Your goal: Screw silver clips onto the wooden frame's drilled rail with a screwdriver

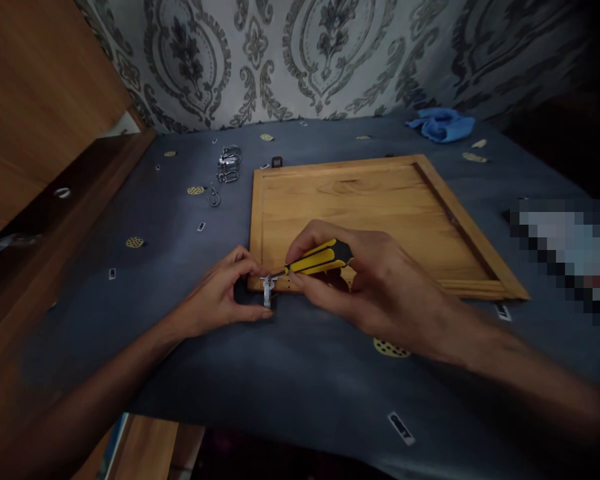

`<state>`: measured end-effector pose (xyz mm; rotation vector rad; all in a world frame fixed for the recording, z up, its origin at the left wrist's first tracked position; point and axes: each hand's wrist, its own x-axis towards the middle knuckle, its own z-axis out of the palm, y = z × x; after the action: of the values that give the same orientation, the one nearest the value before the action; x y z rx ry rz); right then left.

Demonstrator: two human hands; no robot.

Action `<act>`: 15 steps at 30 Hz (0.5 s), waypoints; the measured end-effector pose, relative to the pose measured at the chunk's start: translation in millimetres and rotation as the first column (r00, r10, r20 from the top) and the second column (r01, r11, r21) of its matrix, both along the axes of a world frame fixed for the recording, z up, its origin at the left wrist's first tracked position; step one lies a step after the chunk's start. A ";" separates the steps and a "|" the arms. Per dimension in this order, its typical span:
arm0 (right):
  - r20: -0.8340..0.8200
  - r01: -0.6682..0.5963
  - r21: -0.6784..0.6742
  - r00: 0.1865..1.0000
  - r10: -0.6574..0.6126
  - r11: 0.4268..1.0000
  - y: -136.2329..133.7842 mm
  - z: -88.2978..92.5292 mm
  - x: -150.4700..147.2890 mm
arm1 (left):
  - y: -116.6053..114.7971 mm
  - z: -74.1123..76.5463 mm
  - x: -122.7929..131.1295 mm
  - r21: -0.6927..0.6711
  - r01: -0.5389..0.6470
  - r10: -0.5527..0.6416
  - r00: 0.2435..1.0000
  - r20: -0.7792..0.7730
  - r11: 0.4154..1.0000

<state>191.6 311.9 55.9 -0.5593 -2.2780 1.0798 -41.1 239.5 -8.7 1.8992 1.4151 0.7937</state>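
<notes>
A framed wooden panel (360,207) lies flat on a dark blue patterned cloth (260,373). My right hand (365,280) is closed round a yellow-and-black screwdriver (320,259) whose tip points left at a small metal hinge (268,287) on the panel's near left corner. My left hand (225,293) pinches that hinge and holds it against the panel's edge. The screwdriver tip is mostly hidden between my fingers.
More metal hinges (229,163) lie in a group at the back left of the cloth, one (214,197) apart. A blue rag (443,125) sits at the back right. Brown wooden furniture (40,100) stands at the left. Patterned wallpaper runs behind.
</notes>
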 end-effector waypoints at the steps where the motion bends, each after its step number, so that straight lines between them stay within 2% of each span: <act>1: -0.009 -0.007 -0.004 1.000 0.007 1.000 0.3 -0.5 0.3 | -0.1 -0.3 0.0 -0.001 -0.002 0.002 1.000 0.000 1.000; 7: -0.031 -0.047 0.051 0.998 0.048 0.998 4.7 -0.6 2.9 | -0.9 2.7 1.0 -0.031 -0.003 0.003 1.000 0.000 1.000; 12: 0.057 -0.165 0.078 0.985 0.160 0.983 17.7 5.7 3.6 | -1.5 3.0 0.7 -0.019 -0.007 0.007 1.000 0.003 1.000; 15: 0.079 -0.183 0.112 0.981 0.175 0.977 24.3 6.1 -2.6 | -1.8 1.5 0.0 -0.022 -0.007 0.007 1.000 0.001 1.000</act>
<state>189.0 336.1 62.0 -0.3536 -2.4724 1.0136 -41.1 237.7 -7.2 1.8780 1.4246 0.7798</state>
